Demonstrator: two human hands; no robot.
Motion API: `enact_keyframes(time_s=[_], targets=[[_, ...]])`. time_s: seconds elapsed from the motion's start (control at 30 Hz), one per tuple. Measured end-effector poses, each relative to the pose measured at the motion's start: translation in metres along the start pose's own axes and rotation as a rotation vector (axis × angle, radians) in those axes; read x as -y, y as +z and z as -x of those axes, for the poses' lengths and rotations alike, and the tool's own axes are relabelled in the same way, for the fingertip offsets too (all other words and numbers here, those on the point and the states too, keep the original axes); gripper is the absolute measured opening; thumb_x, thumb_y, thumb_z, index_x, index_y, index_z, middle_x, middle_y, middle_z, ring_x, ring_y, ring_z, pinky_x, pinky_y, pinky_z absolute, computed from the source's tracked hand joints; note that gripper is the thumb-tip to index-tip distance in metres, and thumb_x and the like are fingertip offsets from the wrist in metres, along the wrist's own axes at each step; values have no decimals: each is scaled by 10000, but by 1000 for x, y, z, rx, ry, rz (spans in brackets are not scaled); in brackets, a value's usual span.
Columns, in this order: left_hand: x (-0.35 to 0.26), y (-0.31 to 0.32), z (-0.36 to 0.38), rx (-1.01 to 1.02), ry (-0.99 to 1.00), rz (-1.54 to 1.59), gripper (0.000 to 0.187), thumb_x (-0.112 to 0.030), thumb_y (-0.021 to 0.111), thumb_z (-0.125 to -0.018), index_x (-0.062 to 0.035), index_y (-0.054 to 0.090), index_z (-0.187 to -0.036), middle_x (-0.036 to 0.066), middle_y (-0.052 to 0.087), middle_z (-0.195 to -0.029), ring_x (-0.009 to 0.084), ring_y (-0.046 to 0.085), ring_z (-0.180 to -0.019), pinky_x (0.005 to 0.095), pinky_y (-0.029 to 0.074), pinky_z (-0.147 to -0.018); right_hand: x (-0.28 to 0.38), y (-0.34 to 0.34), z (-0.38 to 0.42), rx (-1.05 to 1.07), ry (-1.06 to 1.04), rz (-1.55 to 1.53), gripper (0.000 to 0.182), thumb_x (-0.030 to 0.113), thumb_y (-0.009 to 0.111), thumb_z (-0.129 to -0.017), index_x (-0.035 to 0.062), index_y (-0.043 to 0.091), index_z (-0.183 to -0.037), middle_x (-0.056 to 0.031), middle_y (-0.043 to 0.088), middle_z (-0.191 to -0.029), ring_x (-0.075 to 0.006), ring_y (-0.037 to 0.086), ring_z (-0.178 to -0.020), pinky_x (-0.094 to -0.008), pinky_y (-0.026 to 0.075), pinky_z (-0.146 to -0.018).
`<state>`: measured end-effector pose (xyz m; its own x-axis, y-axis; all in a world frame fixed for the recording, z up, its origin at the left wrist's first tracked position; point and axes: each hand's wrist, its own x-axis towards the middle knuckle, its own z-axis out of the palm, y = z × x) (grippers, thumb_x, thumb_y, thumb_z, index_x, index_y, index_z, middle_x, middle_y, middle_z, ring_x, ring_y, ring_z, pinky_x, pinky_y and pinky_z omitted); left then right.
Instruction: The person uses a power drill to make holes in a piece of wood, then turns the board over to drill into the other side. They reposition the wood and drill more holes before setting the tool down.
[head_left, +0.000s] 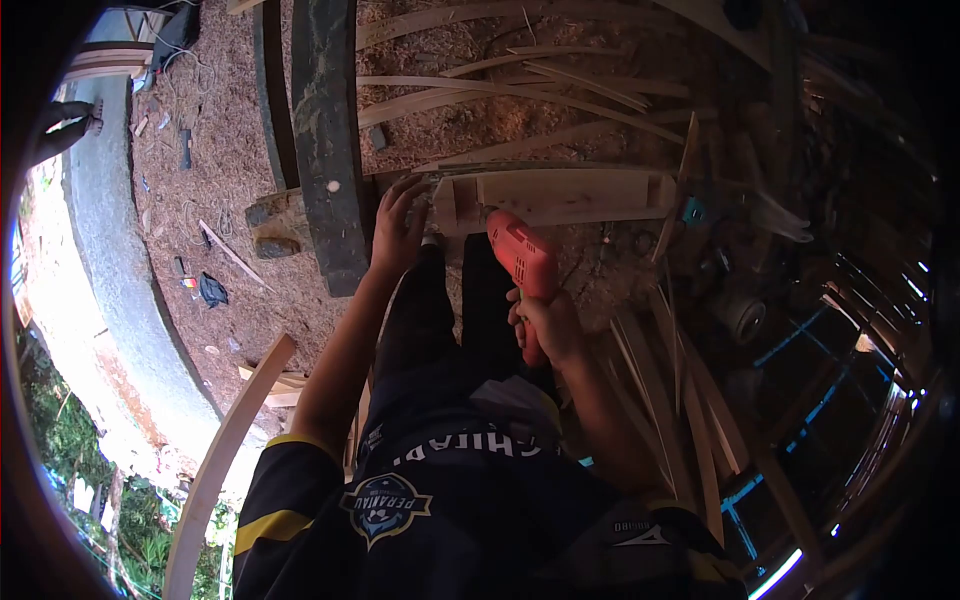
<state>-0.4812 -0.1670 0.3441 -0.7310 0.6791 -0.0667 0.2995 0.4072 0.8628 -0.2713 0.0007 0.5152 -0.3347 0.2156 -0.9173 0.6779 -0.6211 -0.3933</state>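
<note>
A red-orange power drill [527,262] is in my right hand [550,325], with the fingers wrapped round its handle. The drill's front end is right at the near edge of a pale wooden workpiece [570,195]. This workpiece lies crosswise in front of me, with darker recesses near both ends. My left hand [398,222] is open at the left end of the workpiece, fingers stretched out beside a dark upright-running beam [333,140]. The drill's body hides any bit at its tip.
Long thin wood strips [520,90] lie across the shavings-covered ground beyond the workpiece. A curved plank [225,470] rises at the lower left, near a concrete edge [110,200]. More planks [690,400] lean at my right. A person's hand [65,130] shows at far left.
</note>
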Motion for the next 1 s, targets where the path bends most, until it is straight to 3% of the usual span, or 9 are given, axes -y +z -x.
enact_keyframes(time_s=[0.13,0.23,0.3,0.37,0.43,0.53,0.8,0.87,1.0], targets=[[-31,-16,-22,-53,-23,119,273,-69,653,-1019,-22,714,-1281,191,678,-1383,394,624,-1339,464,480,-1146,-9,11,-1,0,-88,14,242,65,621,-893,-5,625,-1125,-46,618,-739,-111,598,-548,-283,488,-513],[-57,-27,-38,-52,-21,209,265,-85,632,-1038,-13,712,-1280,194,685,-1366,377,644,-1318,446,496,-1122,0,14,1,-60,-23,144,212,70,621,-909,-1,638,-1108,-16,598,-693,-94,579,-525,-279,455,-489],[-80,-30,-46,133,46,295,272,-92,606,-1059,-2,702,-1297,199,685,-1349,373,652,-1298,443,506,-1099,-16,16,-7,-99,-97,176,194,75,621,-915,0,645,-1092,-6,586,-660,-93,565,-500,-283,441,-469],[-99,-26,-49,298,128,434,370,-234,501,-1126,33,672,-1317,223,680,-1319,403,644,-1283,469,495,-1103,-28,19,-12,-140,-176,219,177,80,622,-921,0,651,-1077,3,575,-627,-91,551,-474,-287,427,-449],[-106,-11,-48,337,198,514,429,-292,465,-1142,44,663,-1320,230,679,-1310,418,638,-1281,479,487,-1112,-29,21,-11,-233,-200,368,231,158,706,-888,-13,707,-1042,-124,751,-872,-251,777,-846,-382,581,-771],[-111,10,-41,438,381,621,514,-381,402,-1153,43,670,-1264,237,680,-1242,443,639,-1218,505,485,-1088,-27,28,-7,-235,-220,374,284,151,714,-869,-15,717,-1098,-159,771,-946,-290,791,-992,-394,585,-866],[-110,15,-36,455,399,492,361,-377,615,-1009,-26,685,-959,161,657,-921,409,646,-931,502,511,-878,-27,32,-9,-133,-137,406,238,145,700,-884,-22,681,-1053,-138,723,-796,-277,785,-794,-411,581,-697],[-104,26,-34,418,405,515,344,-367,615,-993,-35,690,-940,148,649,-892,400,643,-895,495,517,-855,-29,32,-16,-83,-62,359,240,141,697,-884,-23,666,-1057,-135,709,-767,-275,778,-757,-414,573,-665],[-92,32,-33,434,372,547,307,-332,604,-975,-44,689,-910,131,649,-874,385,646,-861,488,530,-830,-44,29,-24,-144,-180,426,258,126,681,-883,-24,634,-1088,-143,683,-770,-272,763,-750,-412,562,-671]])
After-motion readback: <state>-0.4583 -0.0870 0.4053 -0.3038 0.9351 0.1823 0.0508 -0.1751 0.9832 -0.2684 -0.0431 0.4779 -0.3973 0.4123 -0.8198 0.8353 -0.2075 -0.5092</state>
